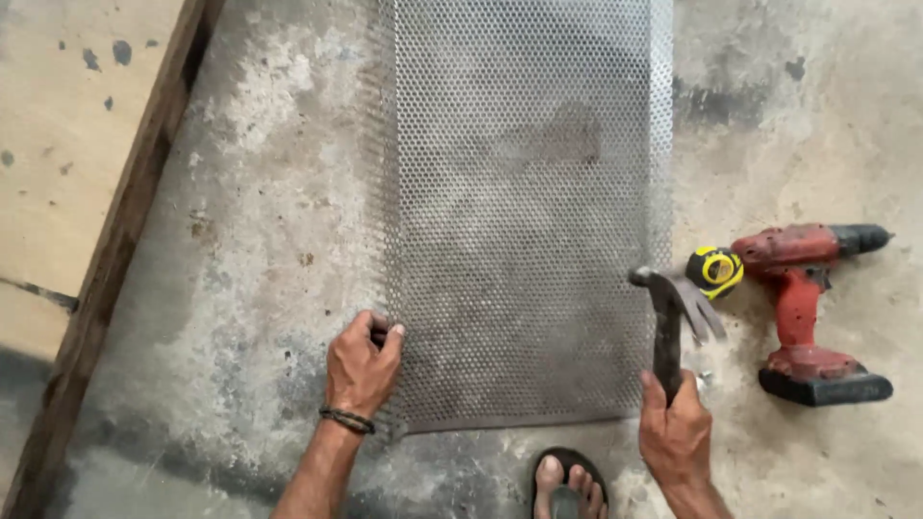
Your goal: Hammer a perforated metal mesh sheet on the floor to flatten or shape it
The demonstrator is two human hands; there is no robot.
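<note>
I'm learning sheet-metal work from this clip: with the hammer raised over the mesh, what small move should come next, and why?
Probably a short downward tap along the right edge of the grey perforated metal sheet. The right hand holds the dark claw hammer with its head just above that edge, while the left hand grips the sheet's left edge to steady it on the concrete floor.

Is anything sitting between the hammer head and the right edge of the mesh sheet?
Nothing visible does. The hammer in the right hand hangs over the perforated sheet edge; tape measure and drill lie off to the right.
</note>
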